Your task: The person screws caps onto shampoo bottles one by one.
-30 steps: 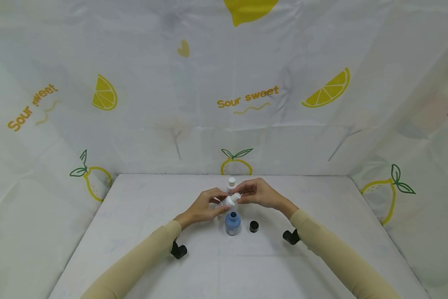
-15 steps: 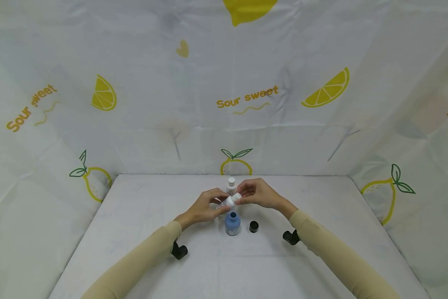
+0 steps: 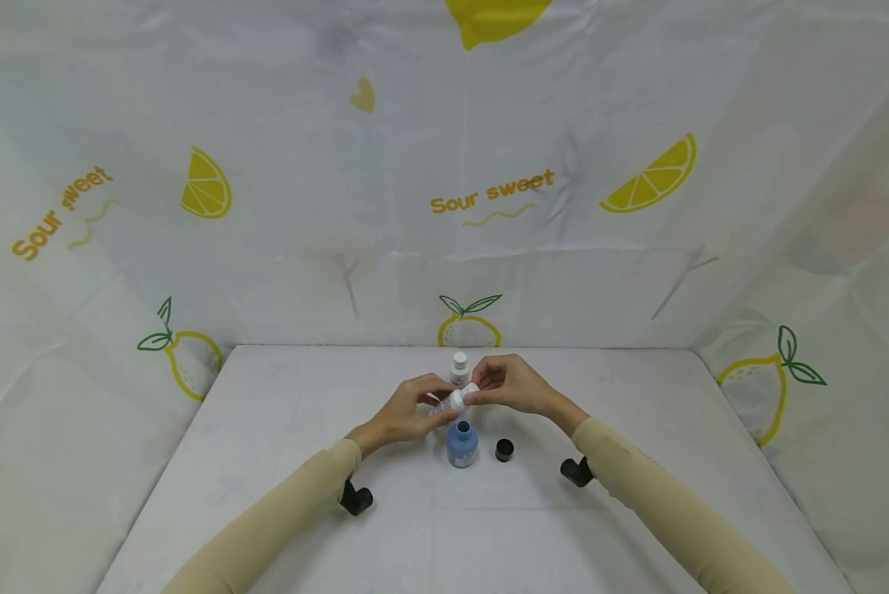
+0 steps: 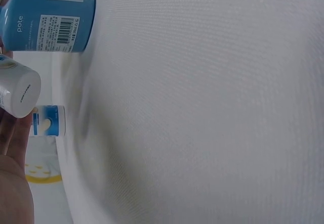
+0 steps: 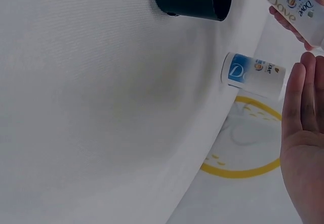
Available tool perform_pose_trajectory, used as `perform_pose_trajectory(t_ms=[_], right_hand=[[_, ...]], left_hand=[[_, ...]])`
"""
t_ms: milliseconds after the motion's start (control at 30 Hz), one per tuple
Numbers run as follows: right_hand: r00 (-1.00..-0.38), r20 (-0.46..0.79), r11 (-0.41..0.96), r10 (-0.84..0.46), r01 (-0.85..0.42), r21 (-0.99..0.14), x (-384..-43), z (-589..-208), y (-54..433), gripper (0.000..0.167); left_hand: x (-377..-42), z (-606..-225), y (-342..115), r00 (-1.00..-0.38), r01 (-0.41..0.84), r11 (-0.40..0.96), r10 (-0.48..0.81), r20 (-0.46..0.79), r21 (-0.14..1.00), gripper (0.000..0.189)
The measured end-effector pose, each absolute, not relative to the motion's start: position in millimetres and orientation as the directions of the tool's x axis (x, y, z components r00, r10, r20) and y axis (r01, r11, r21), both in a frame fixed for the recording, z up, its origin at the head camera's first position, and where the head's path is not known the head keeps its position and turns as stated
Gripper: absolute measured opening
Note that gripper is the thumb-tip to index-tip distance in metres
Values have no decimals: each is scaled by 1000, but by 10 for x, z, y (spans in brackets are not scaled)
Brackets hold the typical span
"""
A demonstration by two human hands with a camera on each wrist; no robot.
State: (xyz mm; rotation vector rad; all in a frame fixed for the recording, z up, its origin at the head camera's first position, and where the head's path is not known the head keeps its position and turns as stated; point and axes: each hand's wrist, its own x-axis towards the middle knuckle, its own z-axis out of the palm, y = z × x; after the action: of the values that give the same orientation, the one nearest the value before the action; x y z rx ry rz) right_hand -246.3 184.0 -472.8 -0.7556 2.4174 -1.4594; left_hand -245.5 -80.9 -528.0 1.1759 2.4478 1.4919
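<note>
Your left hand [image 3: 411, 410] grips a small white Dove bottle [image 5: 298, 12], its fingers and thumb round the body, held clear of the worktop [image 3: 482, 544] and tilted with its top toward your right side. Your right hand [image 3: 517, 386] pinches the bottle's white cap [image 3: 470, 389] between thumb and fingertips; the cap is on the neck. In the head view that bottle sits between two others: a second white Dove bottle [image 3: 459, 373] standing upright beyond it, its cap on, and a blue bottle [image 3: 463, 447] upright nearer you, its neck uncovered, with a barcode label facing the left wrist camera. Just right of the blue bottle, apart from it, a black cap [image 3: 504, 450] rests on the worktop. Past the far edge hangs a lemon-printed backdrop [image 3: 385, 305].
</note>
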Motion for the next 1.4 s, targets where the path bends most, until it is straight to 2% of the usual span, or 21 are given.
perform_pose_trajectory(t_ms=[867, 1000, 1400], right_hand=[[-848, 67, 426, -526, -331, -842, -2435, -4705, 1809, 24], [-831, 62, 408, -552, -335, -849, -2451, -4692, 1831, 26], [-744, 69, 257, -665, -314, -914, -2506, -4639, 1913, 44]], left_hand=[[-2426, -5263, -845, -711, 587, 256, 617, 338, 768, 34], [-2429, -5276, -849, -715, 578, 252, 614, 334, 776, 34], [-2434, -5281, -836, -713, 577, 249, 617, 332, 778, 32]])
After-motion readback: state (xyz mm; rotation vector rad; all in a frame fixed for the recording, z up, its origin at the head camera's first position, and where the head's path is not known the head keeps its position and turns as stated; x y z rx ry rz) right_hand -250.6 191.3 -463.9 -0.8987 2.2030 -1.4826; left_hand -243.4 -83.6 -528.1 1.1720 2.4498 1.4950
